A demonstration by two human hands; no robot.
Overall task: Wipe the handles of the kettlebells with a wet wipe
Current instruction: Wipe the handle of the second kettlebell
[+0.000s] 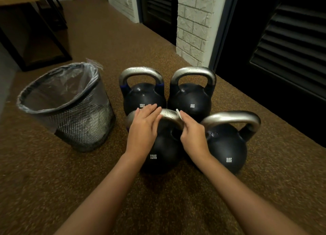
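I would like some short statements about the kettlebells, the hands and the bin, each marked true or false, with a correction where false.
1. Four kettlebells stand on the floor. True.
2. The right hand pinches a white wipe against the handle of the near 12KG kettlebell. True.
3. The left hand grips the near 8KG kettlebell. False: it rests on the handle of the near 12KG kettlebell, fingers nearly straight.
4. The mesh bin stands to the right of the kettlebells. False: it stands to their left.
5. The bin has a clear plastic liner. True.
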